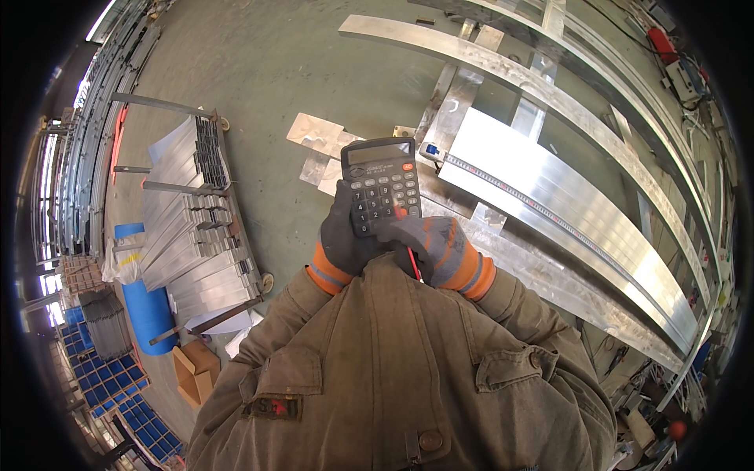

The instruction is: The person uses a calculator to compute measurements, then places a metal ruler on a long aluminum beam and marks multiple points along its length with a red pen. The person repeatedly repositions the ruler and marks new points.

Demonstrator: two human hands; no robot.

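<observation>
A black desk calculator (381, 177) with grey keys and one orange key is held up before my chest. My left hand (344, 235), in a grey and orange work glove, is closed around its lower left side. My right hand (428, 245), gloved the same way, is bent over the calculator's lower right keys. A thin red pencil (412, 259) sticks out of its closed fingers, its other end showing over the keys. Just right of the calculator, a tape measure (432, 151) lies with its blade (510, 188) pulled out along a wide silvery metal profile (565, 180).
Long metal beams (471, 51) lie across supports on the right. Left stands a wheeled rack of stacked metal profiles (196, 212), with a blue roll (149, 314) and an open cardboard box (196, 369) nearby. Flat metal pieces (318, 133) jut out beyond the calculator.
</observation>
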